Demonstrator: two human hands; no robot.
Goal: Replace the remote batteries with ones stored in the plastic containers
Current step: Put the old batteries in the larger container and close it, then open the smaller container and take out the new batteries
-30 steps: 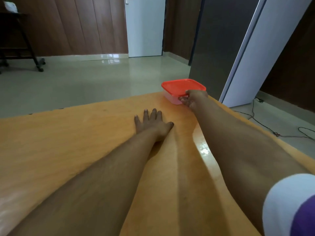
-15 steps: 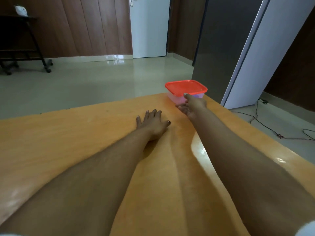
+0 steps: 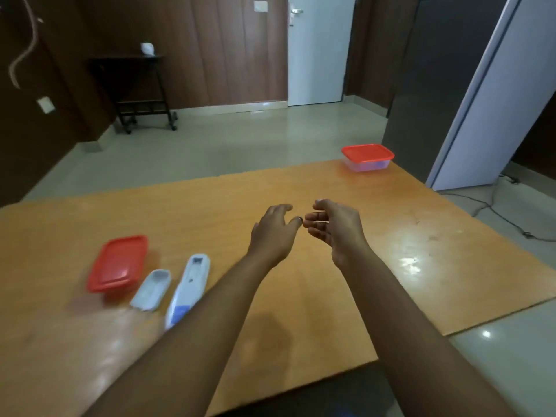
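Observation:
A white remote (image 3: 188,288) lies face down on the wooden table (image 3: 406,266), its battery bay uncovered. Its loose battery cover (image 3: 151,290) rests just to its left. Left of the cover stands a red-lidded plastic container (image 3: 118,263). A second red-lidded clear container (image 3: 367,157) stands at the table's far right corner. My left hand (image 3: 275,233) and my right hand (image 3: 334,227) hover side by side above the table's middle, fingers loosely curled and apart, holding nothing. Both are well short of the far container and to the right of the remote.
The table's right edge drops to a tiled floor with a black cable (image 3: 496,212). A white panel (image 3: 487,94) leans behind the far corner. A black trolley (image 3: 141,94) stands by the wood-panelled wall, and a white door (image 3: 319,49) is at the back.
My right hand has let go of the far container and drawn back. My left hand has lifted off the table. The view has pulled back and turned left, showing the remote and near container.

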